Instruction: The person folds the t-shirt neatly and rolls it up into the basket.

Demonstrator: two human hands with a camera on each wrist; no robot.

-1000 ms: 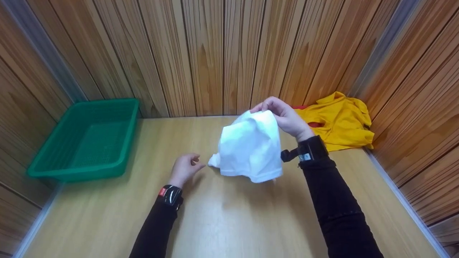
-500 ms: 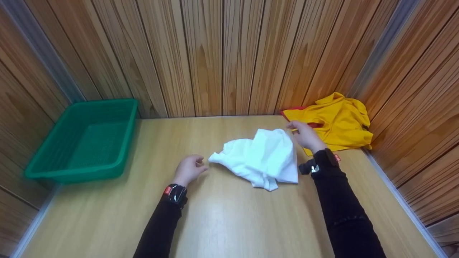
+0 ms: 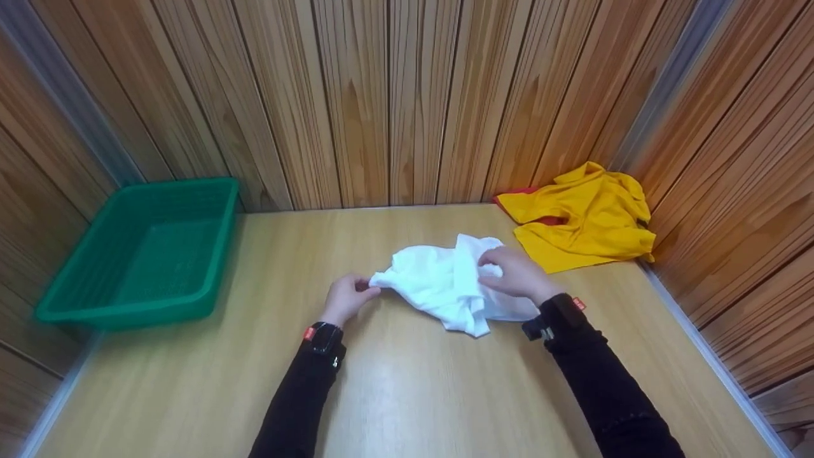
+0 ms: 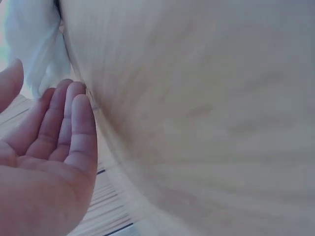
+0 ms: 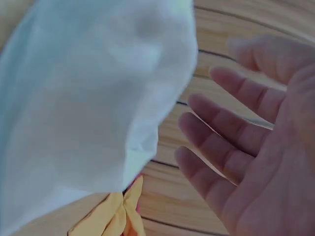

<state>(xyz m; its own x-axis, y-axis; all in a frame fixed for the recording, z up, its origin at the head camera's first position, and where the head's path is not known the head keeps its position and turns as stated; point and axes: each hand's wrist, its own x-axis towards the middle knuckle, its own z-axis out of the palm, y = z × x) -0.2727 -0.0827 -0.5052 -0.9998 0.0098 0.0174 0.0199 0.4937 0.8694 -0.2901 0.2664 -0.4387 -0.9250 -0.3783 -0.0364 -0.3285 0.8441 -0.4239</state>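
Observation:
A crumpled white cloth garment [image 3: 439,280] lies on the table in front of me, its narrow twisted end pointing left. At that end is my left hand [image 3: 350,296], thumb and fingertips close to the cloth. The left wrist view shows this hand [image 4: 54,147] with thumb apart from nearly straight fingers, the cloth just beyond the fingertips. My right hand [image 3: 516,275] is over the right part of the garment in the head view. In the right wrist view the right hand [image 5: 256,137] has its fingers spread and loosely bent, apart from the hanging cloth [image 5: 88,98].
A green plastic basket [image 3: 133,312] stands at the left back. A heap of yellow cloth [image 3: 588,222] with some red fabric [image 3: 524,190] lies in the right back corner. Wood-panelled walls [image 3: 356,102] enclose the wooden table [image 3: 394,394] at the back and sides.
My right hand let go of the lifted white garment, which dropped to the table. It swung right, then came back left over the cloth. My left hand moved slightly right to its narrow end.

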